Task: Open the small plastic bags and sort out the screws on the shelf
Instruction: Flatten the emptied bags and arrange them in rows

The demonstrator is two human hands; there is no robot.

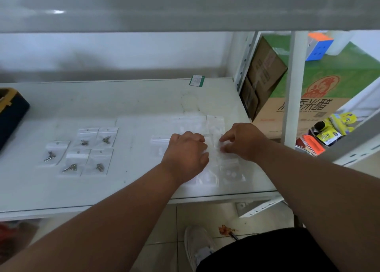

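Note:
Several small clear bags, each with metal screws (81,151), lie in a group on the left part of the white shelf (133,193). A second group of clear bags with white parts (213,127) lies on the right part. My left hand (186,154) and my right hand (241,141) meet over this right group, fingers pinching one small clear bag (213,148) between them. The bag's contents are hidden by my fingers.
A dark case with yellow trim (11,113) sits at the shelf's left edge. A green-bordered card (197,80) lies at the back. A white upright post (294,90) stands right, with cardboard boxes (320,90) and a colour cube (318,45) behind it.

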